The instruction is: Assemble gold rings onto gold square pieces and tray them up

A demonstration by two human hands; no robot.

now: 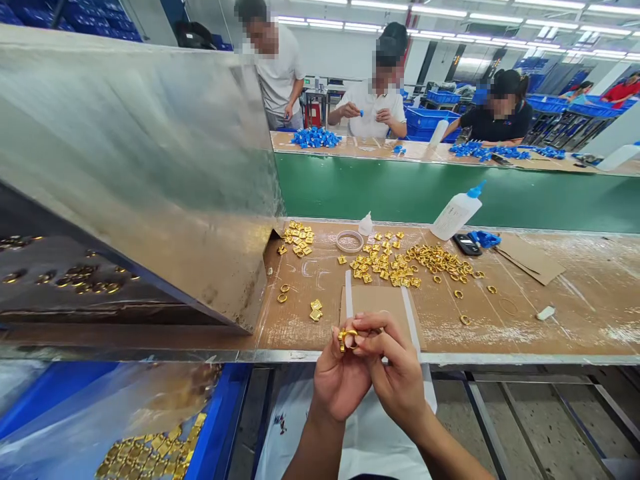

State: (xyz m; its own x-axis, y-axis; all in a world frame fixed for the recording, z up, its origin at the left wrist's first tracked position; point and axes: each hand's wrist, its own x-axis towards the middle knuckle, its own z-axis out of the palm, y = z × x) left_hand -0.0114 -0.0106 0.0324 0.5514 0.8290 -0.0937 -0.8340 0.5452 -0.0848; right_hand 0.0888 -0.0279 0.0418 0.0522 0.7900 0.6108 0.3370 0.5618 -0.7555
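Observation:
Above the near edge of the workbench, my left hand (343,383) and my right hand (397,367) meet at the fingertips. My left fingers and thumb are closed on a small gold square piece (341,342). Touching its right side is a gold ring (353,333), pinched by my right fingertips. Whether the two parts are joined I cannot tell. Beneath and beyond my hands lies a cardboard sheet (375,303) with white strips at its sides. A heap of gold rings (440,260) and scattered gold square pieces (385,261) lie past it.
A large metal chute (150,167) blocks the left side. Below it stands a blue bin (237,393) with gold pieces in plastic. A white squeeze bottle (456,215), tape roll (349,241) and black device (467,244) sit farther back. Co-workers sit or stand beyond the green barrier (360,183).

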